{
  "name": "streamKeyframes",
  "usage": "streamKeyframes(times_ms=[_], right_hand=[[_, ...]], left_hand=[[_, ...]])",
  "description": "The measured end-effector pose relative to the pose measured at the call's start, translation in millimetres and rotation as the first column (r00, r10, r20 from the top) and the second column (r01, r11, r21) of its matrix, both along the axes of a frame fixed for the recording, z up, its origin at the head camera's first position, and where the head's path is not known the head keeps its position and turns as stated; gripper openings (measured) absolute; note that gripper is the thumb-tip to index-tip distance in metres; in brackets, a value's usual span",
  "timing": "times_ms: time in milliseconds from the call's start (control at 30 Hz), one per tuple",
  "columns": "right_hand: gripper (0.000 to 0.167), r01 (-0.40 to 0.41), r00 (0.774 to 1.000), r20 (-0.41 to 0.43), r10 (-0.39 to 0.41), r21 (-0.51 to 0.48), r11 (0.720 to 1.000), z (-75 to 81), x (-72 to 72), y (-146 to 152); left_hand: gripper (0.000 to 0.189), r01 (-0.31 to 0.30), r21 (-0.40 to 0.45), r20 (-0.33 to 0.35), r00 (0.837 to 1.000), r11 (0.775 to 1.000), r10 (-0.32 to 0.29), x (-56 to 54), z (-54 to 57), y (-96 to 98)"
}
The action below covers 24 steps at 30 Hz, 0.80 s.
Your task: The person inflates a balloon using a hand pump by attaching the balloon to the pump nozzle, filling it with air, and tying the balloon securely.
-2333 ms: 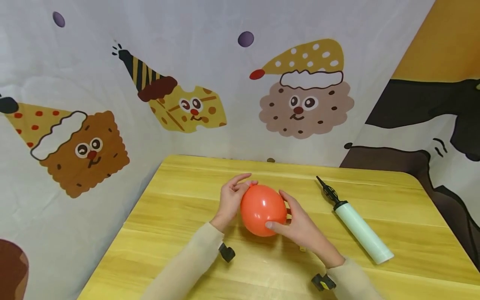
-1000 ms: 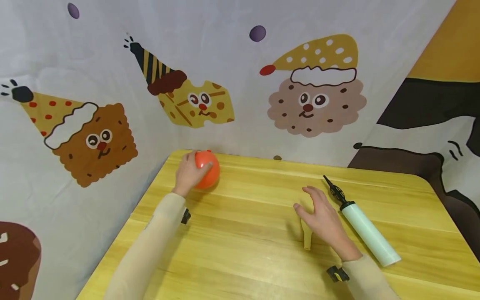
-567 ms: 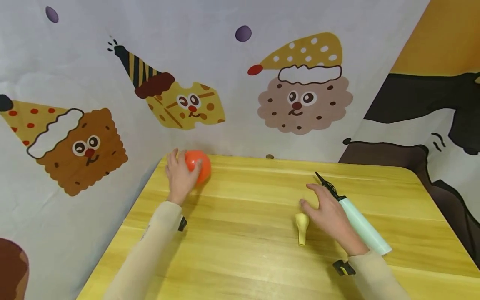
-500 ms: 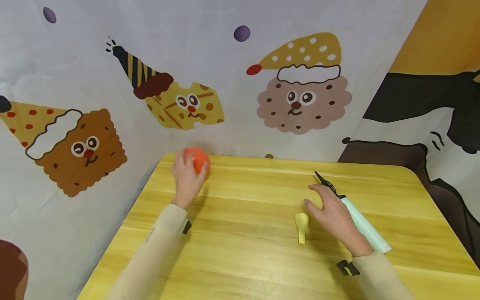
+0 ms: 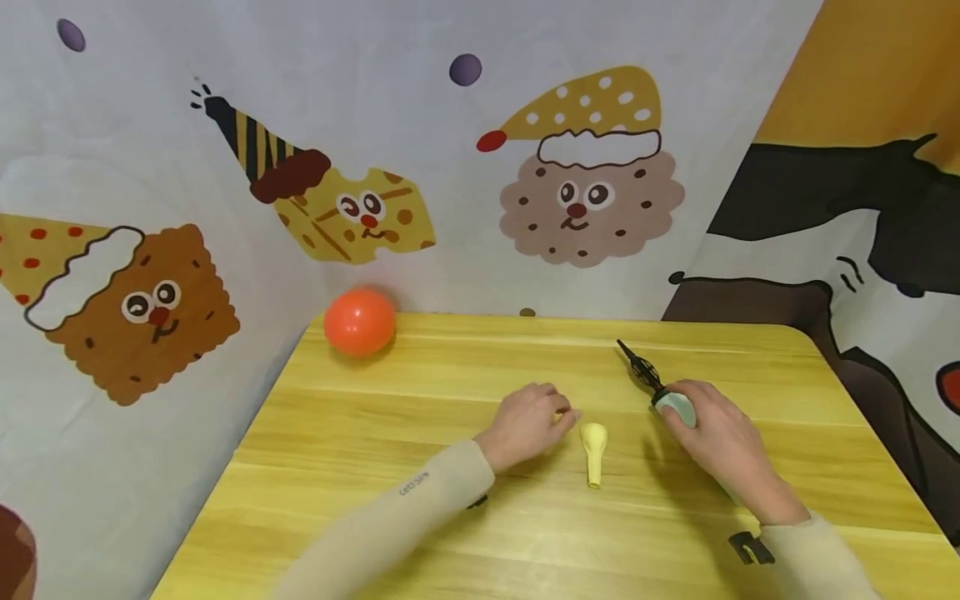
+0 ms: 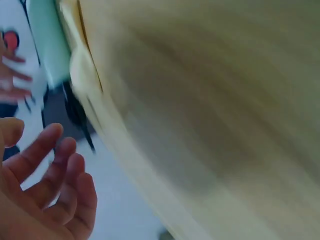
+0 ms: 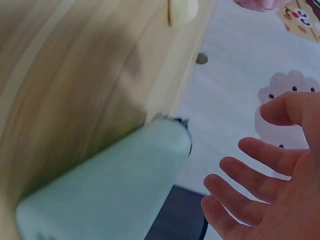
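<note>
Uninflated yellow balloon lies on table, neck toward camera; mint-green pump diagonal to its right, black nozzle pointing far-left.

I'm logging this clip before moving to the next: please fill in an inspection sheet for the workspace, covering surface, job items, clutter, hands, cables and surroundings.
Surface: wood-grain table.
Job items: inflated red balloon at the far left corner; limp yellow balloon lying between the hands; pale green pump on the right, black nozzle pointing away from the person.
Clutter: nothing seen.
Hands: left hand beside the yellow balloon, holding nothing; right hand over the pump, fingers apart from it.
Cables: nothing seen.
Surroundings: pale backdrop printed with cartoon foods.
</note>
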State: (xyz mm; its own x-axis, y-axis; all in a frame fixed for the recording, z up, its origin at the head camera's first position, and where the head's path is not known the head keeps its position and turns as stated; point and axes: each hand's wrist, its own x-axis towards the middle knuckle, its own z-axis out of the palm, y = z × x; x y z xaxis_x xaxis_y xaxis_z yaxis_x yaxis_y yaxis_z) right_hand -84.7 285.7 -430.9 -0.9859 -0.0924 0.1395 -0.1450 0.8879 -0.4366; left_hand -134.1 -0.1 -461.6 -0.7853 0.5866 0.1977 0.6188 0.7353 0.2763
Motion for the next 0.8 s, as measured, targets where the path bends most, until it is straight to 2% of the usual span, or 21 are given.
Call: streamKeyframes(times_ms=[100, 200, 300, 433, 633, 800], right_hand=[[0.044, 0.01, 1.0, 0.028, -0.01, 0.007, 1.0, -0.6, 2.5, 9.1], [0.045, 0.023, 0.998, 0.054, -0.024, 0.017, 1.0, -1.7, 5.6, 17.1], [0.045, 0.035, 0.998, 0.06, -0.036, 0.025, 0.999, -3.6, 7.4, 23.9], [0.046, 0.036, 0.997, 0.068, -0.038, 0.04, 0.999, -5.9, 8.3, 28.4], [0.049, 0.021, 0.99, 0.136, -0.028, 0.052, 0.998, -7.7, 8.2, 30.0], [0.048, 0.015, 0.987, 0.159, -0.024, 0.056, 0.998, -8.4, 6.6, 30.7]], left_hand=[[0.041, 0.025, -0.093, 0.011, 1.0, 0.995, -0.024, 9.4, -3.0, 24.4], [0.046, 0.015, -0.186, -0.004, 1.0, 0.982, -0.016, 16.2, -7.4, 41.2], [0.052, -0.008, -0.296, -0.016, 1.0, 0.955, 0.004, 21.7, -12.0, 52.0], [0.058, -0.003, -0.405, 0.026, 1.0, 0.914, 0.015, 28.4, -16.1, 60.0], [0.057, 0.009, -0.475, 0.078, 0.996, 0.88, 0.032, 32.3, -18.0, 64.0], [0.045, 0.048, -0.462, 0.179, 0.983, 0.886, 0.04, 29.6, -14.8, 63.1]])
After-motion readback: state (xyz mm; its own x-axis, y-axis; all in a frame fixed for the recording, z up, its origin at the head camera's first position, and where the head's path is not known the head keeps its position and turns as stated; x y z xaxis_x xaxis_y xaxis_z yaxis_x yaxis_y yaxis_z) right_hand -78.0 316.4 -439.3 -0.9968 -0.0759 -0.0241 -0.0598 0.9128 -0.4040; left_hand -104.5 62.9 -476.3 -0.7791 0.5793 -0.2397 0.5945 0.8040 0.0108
